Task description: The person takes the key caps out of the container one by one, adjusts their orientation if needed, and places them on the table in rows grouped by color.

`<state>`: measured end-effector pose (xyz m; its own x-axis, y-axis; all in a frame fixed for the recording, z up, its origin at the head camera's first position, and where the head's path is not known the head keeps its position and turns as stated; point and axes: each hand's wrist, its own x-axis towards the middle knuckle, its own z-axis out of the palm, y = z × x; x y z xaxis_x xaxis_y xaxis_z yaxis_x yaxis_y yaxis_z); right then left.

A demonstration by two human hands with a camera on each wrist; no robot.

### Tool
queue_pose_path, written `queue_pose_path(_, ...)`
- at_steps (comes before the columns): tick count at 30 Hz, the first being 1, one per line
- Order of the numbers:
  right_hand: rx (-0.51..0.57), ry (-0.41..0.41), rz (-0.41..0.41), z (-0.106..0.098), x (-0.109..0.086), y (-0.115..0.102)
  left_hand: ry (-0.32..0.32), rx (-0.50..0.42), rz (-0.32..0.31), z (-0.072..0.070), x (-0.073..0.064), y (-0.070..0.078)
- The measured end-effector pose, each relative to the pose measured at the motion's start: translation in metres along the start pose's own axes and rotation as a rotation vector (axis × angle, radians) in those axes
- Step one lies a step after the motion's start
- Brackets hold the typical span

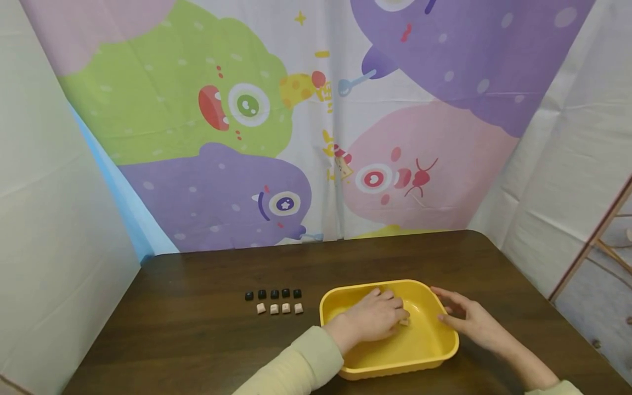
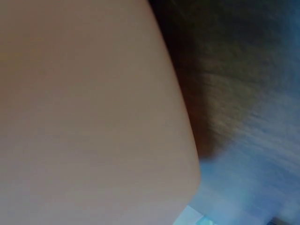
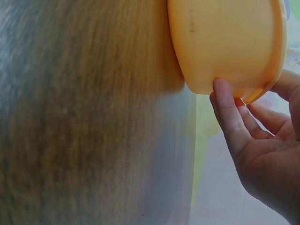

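Observation:
A yellow plastic basin [image 1: 390, 371] sits on the dark wooden table. Reaching into it from the left, my left hand [image 1: 375, 317] has its fingers bent down around a small cream keycap [image 1: 404, 322], which peeks out at the index fingertip; the thumb is hidden. At the basin's right end my right hand [image 1: 474, 325] grips the rim, thumb over the inside and fingers along the outer wall. The right wrist view shows those fingers [image 3: 225, 96] against the outer side of the basin. Bare skin [image 2: 93, 112] fills most of the left wrist view.
Left of the basin, several black keycaps [image 1: 274, 294] stand in a row, with a row of several cream keycaps [image 1: 286, 308] in front. A cartoon-printed curtain [image 1: 336, 137] hangs behind the table [image 1: 197, 329]; pale cloth walls flank both sides.

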<state>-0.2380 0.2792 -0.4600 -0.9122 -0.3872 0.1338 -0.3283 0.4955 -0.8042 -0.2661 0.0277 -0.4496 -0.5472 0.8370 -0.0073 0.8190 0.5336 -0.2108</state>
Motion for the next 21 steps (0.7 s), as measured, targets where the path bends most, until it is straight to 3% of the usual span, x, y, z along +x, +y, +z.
queue_pose_path(21, -0.013, 0.001, 0.002, 0.0004, 0.0003, -0.0011, 0.071, 0.002, 0.047, 0.0000, -0.0025, 0.0003)
